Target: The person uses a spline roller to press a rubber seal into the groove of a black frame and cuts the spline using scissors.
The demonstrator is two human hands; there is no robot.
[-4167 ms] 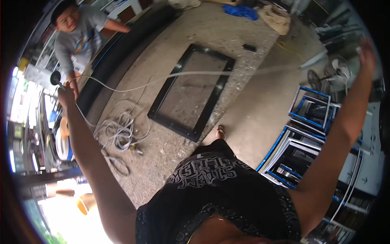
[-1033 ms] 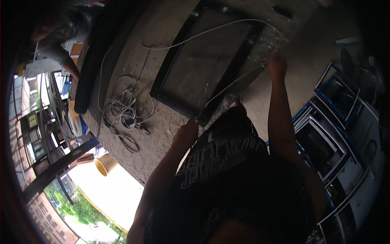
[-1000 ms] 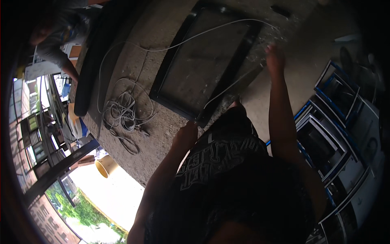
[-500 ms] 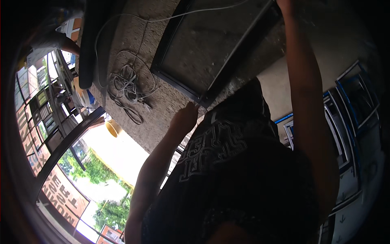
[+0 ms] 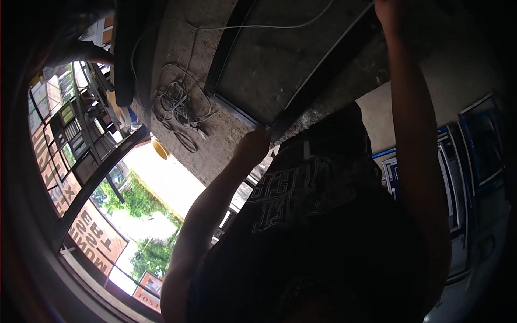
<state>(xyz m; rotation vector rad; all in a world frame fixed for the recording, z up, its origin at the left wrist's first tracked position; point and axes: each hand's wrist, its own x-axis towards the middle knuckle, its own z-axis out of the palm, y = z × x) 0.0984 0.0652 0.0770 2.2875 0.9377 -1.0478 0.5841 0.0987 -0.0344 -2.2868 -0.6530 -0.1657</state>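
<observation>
A dark rectangular frame of slim bars lies tilted on a rough, dusty work surface. My left hand is closed at the frame's near corner, its fingers curled over the bar end and partly hidden in shadow. Farther off to the right, my right hand grips the frame's long right-hand bar close to the picture's top edge, which cuts off some of its fingers. A thin pale cable runs across the frame and joins a tangled bundle left of it.
A dark padded roll or tube stands along the surface's left edge. Another person's arm reaches in beyond it. A yellow bucket-like container is below the left edge. Several blue-edged frames lean at the right.
The view has shifted slightly, so the surface and frame sit a little farther right. My left hand now covers more of the near corner. My right hand stays on the long bar.
</observation>
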